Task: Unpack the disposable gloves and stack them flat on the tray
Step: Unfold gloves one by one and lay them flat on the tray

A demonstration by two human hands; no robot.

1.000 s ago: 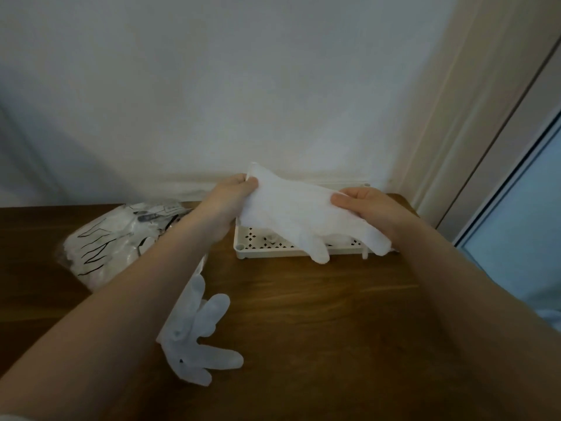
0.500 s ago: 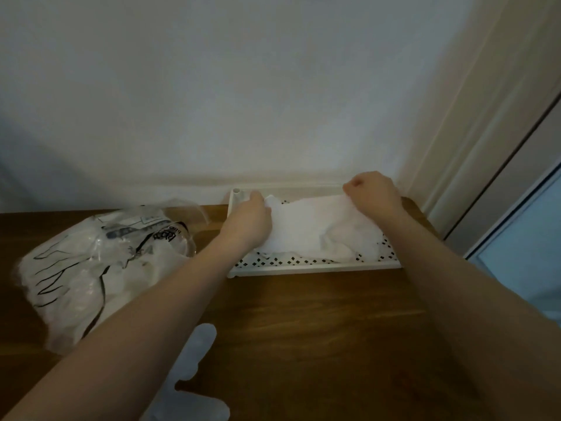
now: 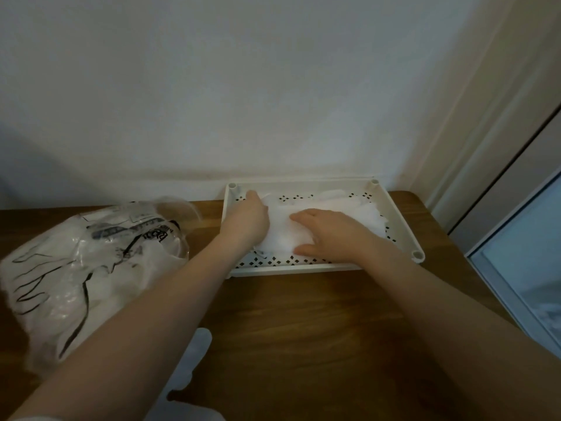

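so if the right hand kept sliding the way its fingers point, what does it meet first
Probably the left hand: the right hand lies flat on the white disposable gloves, fingers pointing left toward it, with the perforated white plastic tray wall behind.

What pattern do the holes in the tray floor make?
Rows of small diamond-shaped clusters of holes across the white tray floor, clearest along its near edge in the head view.
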